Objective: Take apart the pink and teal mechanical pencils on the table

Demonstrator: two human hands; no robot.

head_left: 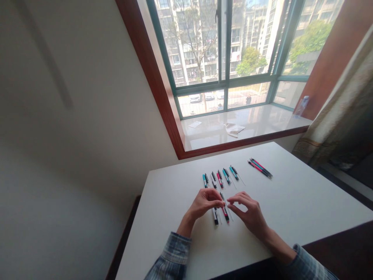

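Observation:
My left hand hovers above the near pen parts, thumb and forefinger pinched together on something too small to make out. Facing it, my right hand curls its thumb and forefinger almost tip to tip; whatever lies between them is too small to tell. Below the left fingertips are a red and black pen barrel and a white and black pen barrel, with thin pale refills beside them. Farther back runs a row of taken-apart pens, among them a red one and a teal one. The left hand partly hides the nearer parts.
Several red and teal pens lie bundled at the back right of the white table. Behind it, the windowsill carries a crumpled cloth or paper and a clear bottle. A curtain hangs at the right.

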